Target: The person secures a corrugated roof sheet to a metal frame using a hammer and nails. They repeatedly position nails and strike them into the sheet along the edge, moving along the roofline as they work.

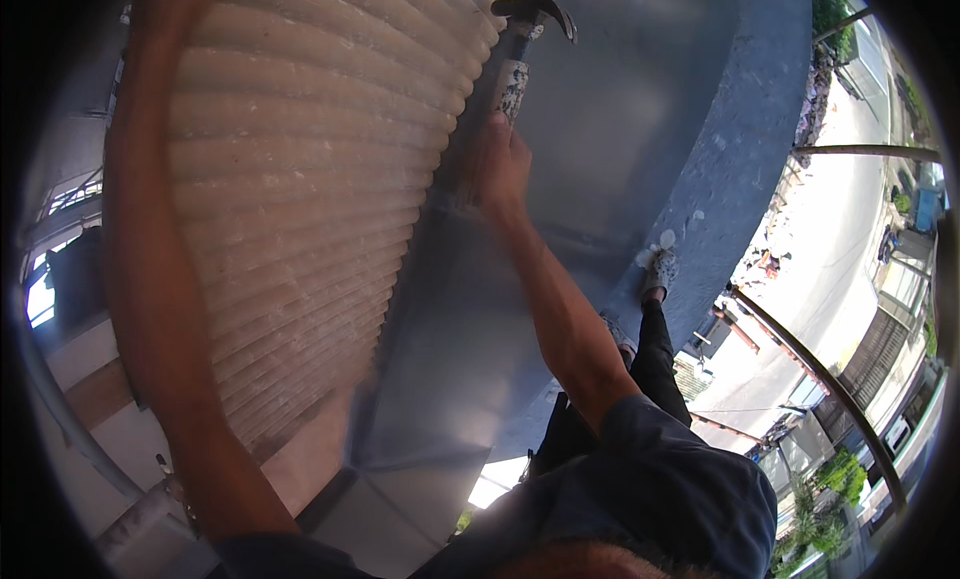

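We count one claw hammer [514, 79], one broad ribbed tan panel [300, 179] and two shoes, a speckled one [661, 269] in plain sight and another [617, 331] half hidden. Our right hand [503, 164], slightly blurred, is wrapped around the hammer's handle; the head points away from us, just beside the panel's scalloped edge and over smooth grey metal sheeting [620, 109]. Whether the dark marks on its pale grip are writing, we cannot tell. Our left forearm [160, 279] crosses the panel's left side, blocking part of it, and runs out at the top, so we cannot tell how that hand is set. To the right of the sheeting lies a blue-grey ledge [740, 149], then at least two dark poles [840, 389], a bright street [825, 209], scattered debris [772, 254] and green plants [840, 474]. At the far left, a grey pipe [75, 424] curves past.
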